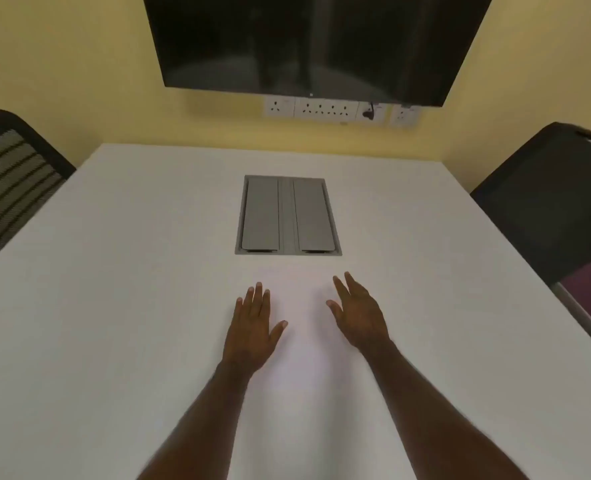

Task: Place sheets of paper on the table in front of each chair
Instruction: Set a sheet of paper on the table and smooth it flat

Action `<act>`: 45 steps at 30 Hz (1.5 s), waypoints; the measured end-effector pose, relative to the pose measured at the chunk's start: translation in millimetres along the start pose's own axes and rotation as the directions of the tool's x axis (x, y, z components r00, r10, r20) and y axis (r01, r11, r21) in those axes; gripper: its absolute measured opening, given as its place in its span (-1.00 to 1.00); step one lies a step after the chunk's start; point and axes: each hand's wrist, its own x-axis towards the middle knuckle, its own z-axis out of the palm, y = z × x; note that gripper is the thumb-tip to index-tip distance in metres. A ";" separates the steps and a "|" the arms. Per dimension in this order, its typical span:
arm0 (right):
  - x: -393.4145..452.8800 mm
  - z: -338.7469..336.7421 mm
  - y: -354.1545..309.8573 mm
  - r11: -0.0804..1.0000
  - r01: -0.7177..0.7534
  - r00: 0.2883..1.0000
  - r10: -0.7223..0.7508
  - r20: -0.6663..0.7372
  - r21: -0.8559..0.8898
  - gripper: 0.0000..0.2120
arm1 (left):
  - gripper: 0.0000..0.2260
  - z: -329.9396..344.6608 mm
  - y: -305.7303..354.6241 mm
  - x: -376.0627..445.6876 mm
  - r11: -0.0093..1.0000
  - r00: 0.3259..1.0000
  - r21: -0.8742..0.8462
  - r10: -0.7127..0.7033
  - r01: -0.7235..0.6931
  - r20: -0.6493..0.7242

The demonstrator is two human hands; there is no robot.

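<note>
Both hands' fingers spread, empty

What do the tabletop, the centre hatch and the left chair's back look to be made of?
Table: probably laminate or painted board; uniform matt white with no grain or glare.
Centre hatch: grey, satin, with two flat flaps in a frame; could be brushed metal or plastic, the look does not settle it.
Left chair back: woven mesh, striped and slightly see-through, in a black frame, likely plastic.
</note>
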 end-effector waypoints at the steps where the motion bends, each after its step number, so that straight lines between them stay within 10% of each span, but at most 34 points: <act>1: 7.8 7.3 2.2 1.000 -0.010 0.999 0.011 0.039 -0.018 -0.43 | -0.08 9.6 -1.5 1.4 1.000 1.000 -0.012 -0.024 0.024 0.014; 19: 60.8 63.4 26.0 0.993 -0.081 0.985 0.092 0.145 -0.083 -0.41 | -0.15 59.6 -8.6 -1.4 0.985 0.993 0.123 -0.116 0.119 -0.029; 25: 43.7 49.8 8.6 0.967 -0.015 0.997 0.035 -0.074 0.254 -0.50 | -0.23 62.2 -10.9 -1.9 0.989 0.992 0.091 -0.112 0.117 -0.054; 28: 15.3 35.8 -13.9 0.775 0.050 0.974 0.102 -0.204 0.630 -0.43 | -0.23 58.1 -13.2 -5.4 0.994 0.986 -0.086 -0.080 0.067 -0.148; 33: -41.7 -13.5 -42.2 0.476 0.102 0.969 0.151 -0.195 0.874 -0.19 | -0.17 13.3 -12.1 -9.9 0.576 0.904 -0.817 -0.363 0.028 -0.225; 38: -131.2 -99.2 -17.8 0.458 0.113 0.978 0.107 -0.182 0.882 -0.03 | -0.17 -71.9 3.7 -15.3 0.102 0.972 -0.995 -0.233 0.005 -0.019; 45: -239.4 -202.2 79.9 0.481 -0.162 0.973 0.221 0.059 0.862 -0.04 | -0.49 -96.9 123.3 -58.9 0.222 0.919 -0.955 0.299 0.196 0.258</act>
